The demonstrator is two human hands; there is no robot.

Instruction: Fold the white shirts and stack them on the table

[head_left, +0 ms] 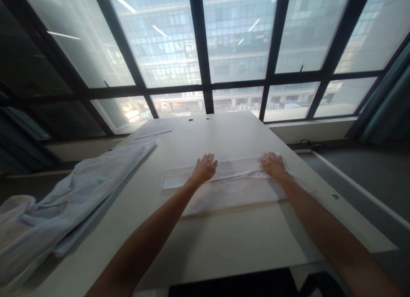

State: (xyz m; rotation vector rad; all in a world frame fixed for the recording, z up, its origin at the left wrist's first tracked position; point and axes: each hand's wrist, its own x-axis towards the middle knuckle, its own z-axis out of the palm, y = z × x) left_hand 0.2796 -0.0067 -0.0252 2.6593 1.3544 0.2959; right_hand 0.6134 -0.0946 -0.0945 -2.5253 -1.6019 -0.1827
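Two bare hands are working over one folded, thin white cloth (235, 195), which is lying across the middle of a smooth white rectangular surface (224, 136). From where I am standing, the left hand (205, 168) is resting palm-down on the cloth's far folded strip, left of centre; the right hand (272, 163) is resting toward its right end. Each grip is lying open, fingers loosely extended and enclosing nothing visible. Leftward, a rumpled heap of pale blue-white fabric (96, 179) is lying well apart from the cloth. Hazards, in my judgement: hands that are pressing or pulling unequally could be skewing the fold; a smooth top could be letting the lower layer slip; a dragging right forearm (304, 211) could be bunching the loose material beneath.
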